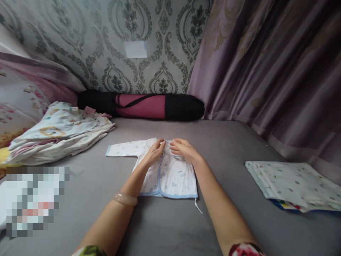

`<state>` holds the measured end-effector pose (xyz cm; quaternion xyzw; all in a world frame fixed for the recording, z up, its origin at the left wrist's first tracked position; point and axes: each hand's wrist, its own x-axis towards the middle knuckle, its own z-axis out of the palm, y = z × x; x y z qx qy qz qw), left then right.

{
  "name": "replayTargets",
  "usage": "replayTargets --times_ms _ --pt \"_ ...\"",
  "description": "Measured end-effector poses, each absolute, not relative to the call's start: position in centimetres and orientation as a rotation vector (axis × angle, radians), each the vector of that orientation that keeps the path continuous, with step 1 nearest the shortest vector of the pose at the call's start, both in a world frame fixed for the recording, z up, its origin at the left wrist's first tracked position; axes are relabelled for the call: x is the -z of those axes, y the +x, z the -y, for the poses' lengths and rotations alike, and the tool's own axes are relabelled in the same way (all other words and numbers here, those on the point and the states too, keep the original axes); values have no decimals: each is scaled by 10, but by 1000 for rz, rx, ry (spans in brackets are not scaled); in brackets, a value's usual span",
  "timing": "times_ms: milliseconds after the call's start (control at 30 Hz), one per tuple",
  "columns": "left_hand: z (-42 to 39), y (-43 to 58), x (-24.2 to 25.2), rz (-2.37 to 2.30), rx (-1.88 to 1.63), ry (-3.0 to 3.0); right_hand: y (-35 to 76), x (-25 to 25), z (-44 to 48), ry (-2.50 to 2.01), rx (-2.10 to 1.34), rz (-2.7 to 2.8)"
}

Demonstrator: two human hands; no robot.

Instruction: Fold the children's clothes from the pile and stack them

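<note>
A small white baby shirt [176, 179] with pale blue prints and blue edging lies front up on the grey sheet. Its left-side sleeve stretches out flat, while the other sleeve does not show spread out. One thin white tie hangs off the lower right corner. At the neckline, my left hand [154, 152] has its fingertips drawn together on the cloth, with a pale bangle on that wrist. Just to the right, my right hand [184, 149] rests over the shirt's upper part, its fingers stretched toward the left hand and slightly apart.
Patterned folded cloths [61, 128] are heaped at the left, by a floral pillow [21, 96]. A folded dotted cloth [295, 183] lies at the right. Along the wall rests a black and maroon long bag [144, 106]. Purple curtains [239, 60] hang on the right.
</note>
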<state>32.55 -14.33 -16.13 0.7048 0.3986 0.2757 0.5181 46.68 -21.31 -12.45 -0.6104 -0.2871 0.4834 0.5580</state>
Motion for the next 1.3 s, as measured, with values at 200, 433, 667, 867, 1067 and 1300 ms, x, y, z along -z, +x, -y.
replayTargets --times_ms 200,433,667,867,1067,1300 --pt "142 324 169 -922 -728 1752 506 116 220 -1515 -936 578" --pt "140 323 175 -941 -787 1880 532 138 218 -1752 -615 763" --pt "143 320 162 -1019 -834 1842 518 149 220 -2145 -325 1313" --pt "143 318 160 -1082 -784 1930 488 160 223 -2303 -286 1586" --pt "140 315 166 -1172 -702 2089 475 174 226 -2406 -235 1587" --pt "141 313 172 -1152 -691 2244 476 180 228 -2426 -158 1578"
